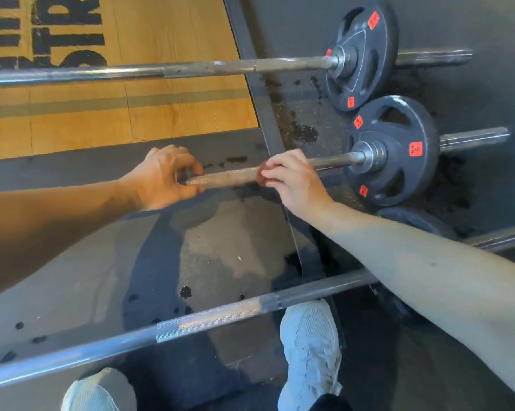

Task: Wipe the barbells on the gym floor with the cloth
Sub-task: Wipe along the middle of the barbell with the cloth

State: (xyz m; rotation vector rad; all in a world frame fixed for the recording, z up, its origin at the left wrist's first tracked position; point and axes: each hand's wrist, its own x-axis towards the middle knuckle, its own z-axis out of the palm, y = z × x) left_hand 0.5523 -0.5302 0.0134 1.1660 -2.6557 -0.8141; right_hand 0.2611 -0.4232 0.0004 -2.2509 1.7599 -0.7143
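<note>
The wooden platform (102, 114) is filling the 10 o'clock side, with dark rubber floor (472, 25) spreading round it. Three barbells are lying across: the far barbell (191, 69) at 12 o'clock, the middle barbell (229, 176) at centre, and the near barbell (191, 321) at 6 o'clock, just beyond the person's pale shoes (309, 345). Black plates (398, 161) are sitting at 2 o'clock on the far and middle bars. The left hand (164, 179) is curling loosely round the middle bar's knurled shaft. Just toward 3 o'clock, the right hand (294, 182) is pinching the cloth (261, 176), a small reddish wad, apparently pressing it against that same shaft, though the fingers are hiding most of it.
</note>
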